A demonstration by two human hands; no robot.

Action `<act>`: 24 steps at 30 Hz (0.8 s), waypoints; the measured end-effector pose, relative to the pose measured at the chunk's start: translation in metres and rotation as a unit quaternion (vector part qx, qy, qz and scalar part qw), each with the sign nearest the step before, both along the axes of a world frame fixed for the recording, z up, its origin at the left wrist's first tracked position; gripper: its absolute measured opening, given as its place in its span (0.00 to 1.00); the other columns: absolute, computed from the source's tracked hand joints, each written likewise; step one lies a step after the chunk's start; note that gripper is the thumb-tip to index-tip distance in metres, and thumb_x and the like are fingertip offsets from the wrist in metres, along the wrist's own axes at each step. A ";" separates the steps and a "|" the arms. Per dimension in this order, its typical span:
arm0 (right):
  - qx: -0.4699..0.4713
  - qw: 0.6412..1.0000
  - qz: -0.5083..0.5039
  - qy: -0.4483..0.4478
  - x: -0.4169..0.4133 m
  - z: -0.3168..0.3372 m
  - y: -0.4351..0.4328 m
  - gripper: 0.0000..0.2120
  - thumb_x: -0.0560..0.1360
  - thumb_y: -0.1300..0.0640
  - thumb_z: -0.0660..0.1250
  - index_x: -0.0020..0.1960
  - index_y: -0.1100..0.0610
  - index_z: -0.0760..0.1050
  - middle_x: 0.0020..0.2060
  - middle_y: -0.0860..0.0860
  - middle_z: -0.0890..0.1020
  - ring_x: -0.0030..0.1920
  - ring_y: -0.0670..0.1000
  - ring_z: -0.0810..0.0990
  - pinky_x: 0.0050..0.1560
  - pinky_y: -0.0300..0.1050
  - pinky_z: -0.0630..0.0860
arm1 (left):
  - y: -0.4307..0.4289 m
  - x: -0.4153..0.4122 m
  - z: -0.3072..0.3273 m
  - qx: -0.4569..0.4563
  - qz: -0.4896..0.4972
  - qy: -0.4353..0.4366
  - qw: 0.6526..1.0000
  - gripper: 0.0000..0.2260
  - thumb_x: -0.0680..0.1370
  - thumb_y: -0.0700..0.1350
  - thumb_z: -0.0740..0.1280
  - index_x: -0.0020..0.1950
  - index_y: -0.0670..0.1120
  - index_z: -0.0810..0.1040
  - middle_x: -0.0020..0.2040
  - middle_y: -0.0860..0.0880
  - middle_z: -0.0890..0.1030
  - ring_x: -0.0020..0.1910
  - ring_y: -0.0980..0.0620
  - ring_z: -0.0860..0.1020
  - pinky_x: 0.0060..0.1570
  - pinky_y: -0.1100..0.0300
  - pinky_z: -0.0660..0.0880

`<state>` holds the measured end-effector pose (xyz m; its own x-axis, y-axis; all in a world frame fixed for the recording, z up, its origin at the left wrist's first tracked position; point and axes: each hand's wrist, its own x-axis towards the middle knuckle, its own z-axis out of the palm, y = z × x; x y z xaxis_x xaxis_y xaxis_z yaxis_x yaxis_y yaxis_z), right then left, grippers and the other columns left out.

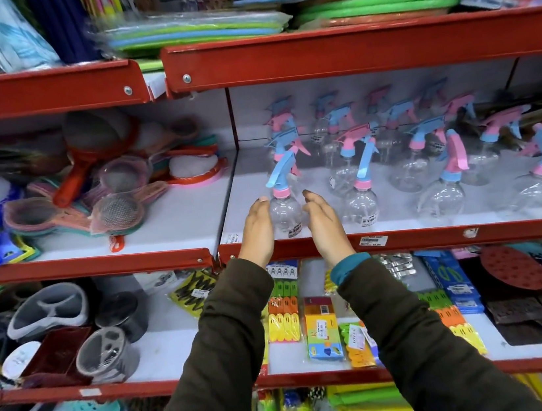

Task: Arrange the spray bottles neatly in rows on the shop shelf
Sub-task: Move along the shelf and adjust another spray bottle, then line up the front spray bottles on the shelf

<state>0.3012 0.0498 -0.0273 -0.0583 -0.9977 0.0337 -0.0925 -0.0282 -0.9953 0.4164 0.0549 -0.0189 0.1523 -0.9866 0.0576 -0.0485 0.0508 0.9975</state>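
**shelfnerd:** so which step is this? The left hand (256, 228) and right hand (324, 224) sit flat-palmed on either side of the front-left spray bottle (285, 211), fingers straight, nothing actually gripped. Looks like they're squaring it up at the front edge of the shelf (405, 239).

**aisle9:** yeah, nudging not lifting. Left palm seems to touch the clear body; the right, can't tell. Rest of the bottles (435, 156) stand in rough rows behind. Next up, I'd guess, is the tilted one far right (533, 191), which needs straightening.
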 end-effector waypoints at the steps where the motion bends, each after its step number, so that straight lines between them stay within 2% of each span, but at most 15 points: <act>1: 0.000 1.000 0.009 0.004 0.000 0.002 -0.003 0.23 0.82 0.58 0.52 0.76 0.55 0.64 0.77 0.51 0.68 0.72 0.46 0.67 0.69 0.38 0.61 | 0.002 -0.003 0.001 -0.008 -0.009 -0.011 1.000 0.17 0.83 0.49 0.49 0.66 0.47 0.70 0.63 0.49 0.71 0.65 0.55 0.68 0.62 0.63 0.59; 3: 0.007 0.999 0.030 0.009 0.003 0.005 -0.006 0.23 0.82 0.60 0.52 0.76 0.57 0.65 0.76 0.53 0.69 0.69 0.45 0.68 0.72 0.41 0.63 | 0.003 -0.008 0.002 -0.012 -0.016 -0.019 1.000 0.18 0.83 0.48 0.48 0.63 0.45 0.73 0.62 0.48 0.73 0.62 0.54 0.70 0.60 0.63 0.60; 5: 0.014 0.999 0.042 0.011 0.007 0.005 -0.002 0.23 0.81 0.59 0.53 0.76 0.57 0.65 0.76 0.54 0.69 0.73 0.49 0.69 0.77 0.48 0.63 | 0.002 -0.009 0.004 -0.009 -0.006 -0.017 1.000 0.15 0.83 0.47 0.49 0.59 0.46 0.73 0.59 0.47 0.74 0.59 0.53 0.70 0.58 0.62 0.61; 8: 0.021 0.999 0.038 0.005 0.008 0.000 0.005 0.29 0.75 0.53 0.54 0.75 0.54 0.67 0.76 0.53 0.70 0.75 0.53 0.69 0.78 0.55 0.64 | -0.008 -0.007 0.003 0.009 -0.002 0.007 1.000 0.15 0.83 0.49 0.49 0.58 0.47 0.73 0.61 0.45 0.77 0.60 0.49 0.74 0.60 0.59 0.66; 10: 0.025 0.999 0.037 -0.001 0.006 -0.003 0.009 0.28 0.75 0.52 0.54 0.75 0.53 0.67 0.75 0.53 0.70 0.75 0.53 0.69 0.78 0.56 0.64 | -0.011 -0.005 0.005 0.029 0.003 0.023 0.999 0.16 0.83 0.50 0.50 0.61 0.46 0.73 0.61 0.47 0.77 0.60 0.50 0.74 0.61 0.60 0.66; 13: 0.024 0.999 0.039 0.000 0.004 -0.003 0.016 0.24 0.80 0.58 0.54 0.76 0.54 0.66 0.76 0.53 0.69 0.76 0.53 0.67 0.79 0.55 0.63 | -0.017 -0.004 0.004 0.040 0.006 0.017 0.999 0.20 0.83 0.49 0.50 0.67 0.42 0.72 0.63 0.47 0.75 0.61 0.51 0.72 0.60 0.61 0.64; 17: 0.015 0.999 0.036 0.023 0.003 -0.005 0.018 0.24 0.81 0.57 0.53 0.77 0.55 0.64 0.77 0.53 0.68 0.77 0.53 0.66 0.79 0.53 0.62 | -0.019 -0.003 0.005 0.028 -0.004 0.011 1.000 0.16 0.82 0.47 0.50 0.59 0.46 0.75 0.60 0.44 0.78 0.55 0.50 0.74 0.56 0.60 0.68; 20: 0.010 0.999 0.032 0.035 0.004 -0.005 0.020 0.23 0.82 0.56 0.53 0.77 0.54 0.64 0.77 0.52 0.67 0.76 0.53 0.66 0.79 0.52 0.62 | -0.019 -0.004 0.004 0.021 -0.009 0.017 1.000 0.17 0.83 0.47 0.49 0.61 0.45 0.75 0.58 0.46 0.77 0.54 0.52 0.74 0.49 0.64 0.68; 24: 0.010 0.999 0.034 0.036 0.006 -0.001 0.024 0.24 0.81 0.54 0.53 0.76 0.51 0.64 0.77 0.52 0.67 0.76 0.53 0.67 0.79 0.54 0.62 | -0.021 -0.003 0.002 0.019 -0.012 0.013 1.000 0.16 0.82 0.47 0.49 0.62 0.46 0.74 0.59 0.47 0.76 0.58 0.51 0.73 0.57 0.62 0.63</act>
